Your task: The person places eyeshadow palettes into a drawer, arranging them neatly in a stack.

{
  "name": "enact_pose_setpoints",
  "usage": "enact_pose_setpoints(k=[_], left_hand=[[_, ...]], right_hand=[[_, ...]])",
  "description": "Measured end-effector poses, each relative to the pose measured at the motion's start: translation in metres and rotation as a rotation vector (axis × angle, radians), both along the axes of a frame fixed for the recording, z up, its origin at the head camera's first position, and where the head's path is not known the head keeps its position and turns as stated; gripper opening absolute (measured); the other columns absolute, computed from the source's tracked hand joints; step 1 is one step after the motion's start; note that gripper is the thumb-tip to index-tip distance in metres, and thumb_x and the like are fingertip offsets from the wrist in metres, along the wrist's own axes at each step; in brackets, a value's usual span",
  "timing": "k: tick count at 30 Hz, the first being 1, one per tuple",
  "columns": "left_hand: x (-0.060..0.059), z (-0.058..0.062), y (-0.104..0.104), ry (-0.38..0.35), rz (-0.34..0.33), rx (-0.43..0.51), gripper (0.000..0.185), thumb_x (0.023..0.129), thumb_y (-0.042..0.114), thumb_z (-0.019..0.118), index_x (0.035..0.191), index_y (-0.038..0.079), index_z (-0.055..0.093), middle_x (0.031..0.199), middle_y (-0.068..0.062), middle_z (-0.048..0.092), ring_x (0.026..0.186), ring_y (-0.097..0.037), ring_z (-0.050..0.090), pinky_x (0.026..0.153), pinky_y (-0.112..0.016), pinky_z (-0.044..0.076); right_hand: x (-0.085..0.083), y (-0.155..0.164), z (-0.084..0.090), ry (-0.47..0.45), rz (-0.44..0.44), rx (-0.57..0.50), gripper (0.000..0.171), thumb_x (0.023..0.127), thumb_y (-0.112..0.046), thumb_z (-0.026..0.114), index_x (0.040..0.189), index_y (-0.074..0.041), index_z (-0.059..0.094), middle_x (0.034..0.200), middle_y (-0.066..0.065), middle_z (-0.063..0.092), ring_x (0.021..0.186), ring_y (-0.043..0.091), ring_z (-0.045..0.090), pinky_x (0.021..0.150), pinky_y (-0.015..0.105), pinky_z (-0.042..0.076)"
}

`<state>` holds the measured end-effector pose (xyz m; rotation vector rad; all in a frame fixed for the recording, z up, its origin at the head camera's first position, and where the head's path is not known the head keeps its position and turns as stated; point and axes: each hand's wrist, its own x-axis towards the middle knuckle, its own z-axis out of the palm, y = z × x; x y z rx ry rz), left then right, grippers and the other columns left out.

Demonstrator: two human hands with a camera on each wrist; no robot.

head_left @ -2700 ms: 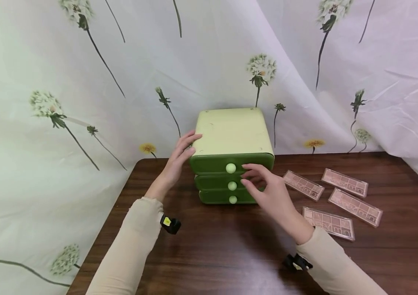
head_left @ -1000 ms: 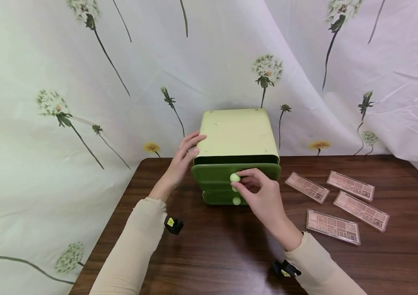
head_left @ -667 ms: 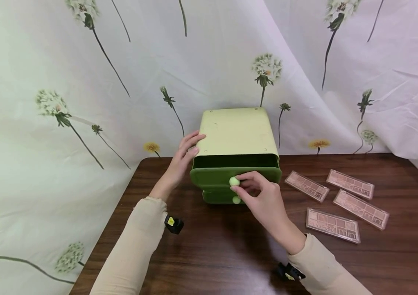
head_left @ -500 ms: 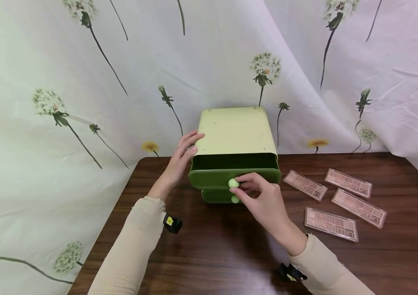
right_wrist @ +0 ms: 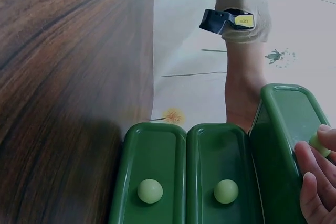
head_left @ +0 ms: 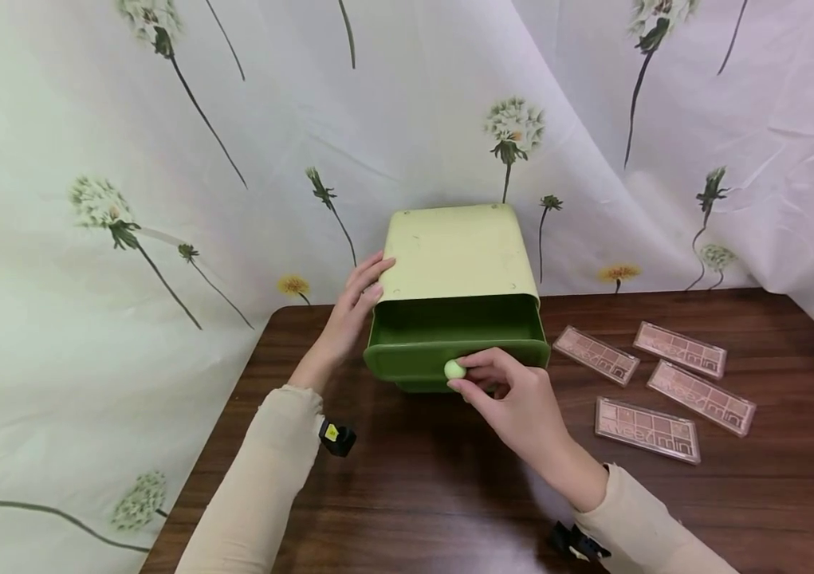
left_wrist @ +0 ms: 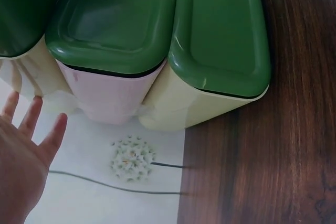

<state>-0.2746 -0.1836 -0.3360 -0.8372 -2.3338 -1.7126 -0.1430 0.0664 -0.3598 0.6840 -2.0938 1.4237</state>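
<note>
Right hand (head_left: 521, 399) pinches the pale knob (head_left: 454, 369) of the top drawer (head_left: 450, 335), pulled out toward 6 o'clock. At 9 o'clock, left hand (head_left: 349, 315), fingers straight, braces the cabinet (head_left: 457, 251), likely against sliding. Palettes (head_left: 646, 430) at 3 o'clock.

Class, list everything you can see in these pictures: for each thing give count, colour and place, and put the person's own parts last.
Chest: one, pale green, back middle of table.
Top drawer: one, dark green, pulled out, nothing seen inside.
Lower drawers: two, dark green, pushed in.
Knobs: three, pale green, one on each drawer front.
Palettes: four, pink, flat on table right of chest.
Table: one, dark brown wood.
Cloth: one, white with dandelions, behind.
Left hand: flat against chest's left side.
Right hand: fingers pinch top knob.
</note>
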Motion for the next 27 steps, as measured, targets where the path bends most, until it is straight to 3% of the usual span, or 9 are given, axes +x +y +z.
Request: enact_pose_setpoints(k=[5,15,22,27], left_hand=[[-0.002,-0.007,-0.002,0.012,-0.002,-0.001,0.048,0.104,0.025,0.041,0.15,0.012,0.045,0.162,0.0,0.021,0.147,-0.015,0.014,0.113,-0.053,0.021],[0.0,-0.004,-0.001,0.017,-0.014,0.01,0.047,0.104,0.019,0.041,0.15,0.01,0.045,0.162,-0.002,0.021,0.148,-0.02,0.015,0.113,-0.054,0.021],[0.003,-0.002,0.0,0.011,0.017,-0.014,0.047,0.105,0.022,0.04,0.15,0.011,0.044,0.161,-0.001,0.023,0.147,-0.018,0.018,0.113,-0.051,0.023],[0.01,0.0,0.001,-0.025,0.079,-0.01,0.046,0.105,0.029,0.043,0.15,0.018,0.046,0.157,-0.002,0.029,0.139,-0.024,0.032,0.11,-0.051,0.028]], right_hand=[[0.006,0.0,-0.001,0.021,0.003,-0.01,0.024,0.08,-0.007,0.082,0.1,-0.016,0.072,0.085,-0.005,0.075,0.073,0.006,0.069,0.053,0.021,0.047],[0.016,0.002,-0.002,0.121,-0.009,0.0,0.029,0.074,-0.001,0.085,0.098,-0.014,0.073,0.084,-0.003,0.075,0.067,0.005,0.067,0.053,0.017,0.046],[0.024,0.003,-0.005,0.13,0.0,0.007,0.031,0.074,0.0,0.085,0.098,-0.014,0.072,0.084,-0.003,0.075,0.066,0.004,0.065,0.052,0.016,0.044],[0.027,0.004,-0.009,0.159,0.01,0.014,0.033,0.072,0.002,0.085,0.097,-0.014,0.072,0.087,-0.001,0.076,0.063,0.003,0.063,0.051,0.015,0.044]])
